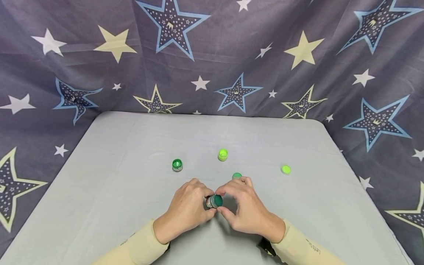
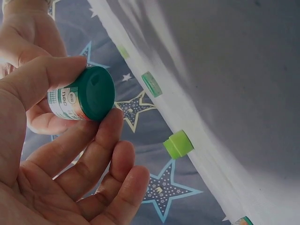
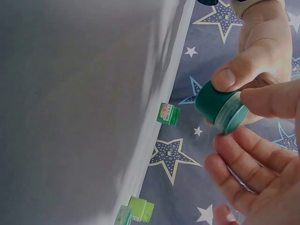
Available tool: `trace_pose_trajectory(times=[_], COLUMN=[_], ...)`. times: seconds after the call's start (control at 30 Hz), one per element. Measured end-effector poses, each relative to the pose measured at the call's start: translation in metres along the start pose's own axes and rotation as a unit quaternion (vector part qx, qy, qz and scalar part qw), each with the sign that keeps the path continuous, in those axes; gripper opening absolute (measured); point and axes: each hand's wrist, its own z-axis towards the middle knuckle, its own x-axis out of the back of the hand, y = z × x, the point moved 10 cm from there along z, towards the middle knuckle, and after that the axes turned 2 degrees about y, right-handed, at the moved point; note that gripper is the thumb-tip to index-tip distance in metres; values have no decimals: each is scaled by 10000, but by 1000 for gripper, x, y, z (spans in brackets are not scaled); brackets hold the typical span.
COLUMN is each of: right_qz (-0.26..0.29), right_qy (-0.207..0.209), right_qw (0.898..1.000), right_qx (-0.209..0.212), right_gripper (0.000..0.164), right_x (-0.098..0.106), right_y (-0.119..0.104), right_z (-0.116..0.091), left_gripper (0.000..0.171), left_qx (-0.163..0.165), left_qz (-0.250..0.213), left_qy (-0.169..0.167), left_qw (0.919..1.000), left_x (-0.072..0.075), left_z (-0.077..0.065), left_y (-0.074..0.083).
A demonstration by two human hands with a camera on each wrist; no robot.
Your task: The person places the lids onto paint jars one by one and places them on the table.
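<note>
A small dark green paint jar [image 1: 216,201] with a printed label is tipped on its side between both hands, close over the table. My left hand [image 1: 186,203] grips its body between thumb and fingers. Thumb and fingertips of my right hand [image 1: 247,207] pinch the jar's lid end, which points to the right in the head view. In the right wrist view a translucent ring [image 3: 228,111] shows around that end. Just beyond the right fingers lies a green lid [image 1: 236,176], partly hidden by the hand in the head view.
An uncapped green jar [image 1: 177,165] stands beyond the left hand. Farther back, near the middle, is an uncapped lime jar [image 1: 223,155]. A lime lid [image 1: 286,169] lies to the right. Star-patterned cloth [image 1: 198,66] hangs around the grey-covered table [image 1: 132,147].
</note>
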Motion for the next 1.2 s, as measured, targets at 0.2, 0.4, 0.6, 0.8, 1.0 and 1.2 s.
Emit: trace_pose_trajectory(times=[0.2, 0.4, 0.6, 0.8, 1.0, 1.2], right_qz=[-17, -47, -161, -187, -204, -230], right_qy=[41, 16, -44, -86, -95, -33], right_qw=[10000, 9998, 9992, 9990, 9991, 9992], right_qx=[24, -183, -356, -399, -362, -321], right_gripper=[33, 25, 22, 20, 19, 19], right_x=[0, 0, -1, -3, -4, -3], right_y=[-1, 3, 6, 7, 7, 6], right_z=[0, 0, 0, -1, -2, -1], left_gripper=[28, 27, 26, 24, 23, 24], left_qx=[1, 28, 5, 18, 6, 23], left_qz=[33, 53, 86, 37, -22, -28], left_qy=[-8, -30, 14, -3, 45, 31], left_qw=[10000, 10000, 10000, 10000, 10000, 10000], left_x=[-1, -1, -1, 0, 1, 0], left_z=[0, 1, 1, 1, 1, 1], left_y=[0, 0, 0, 1, 2, 1])
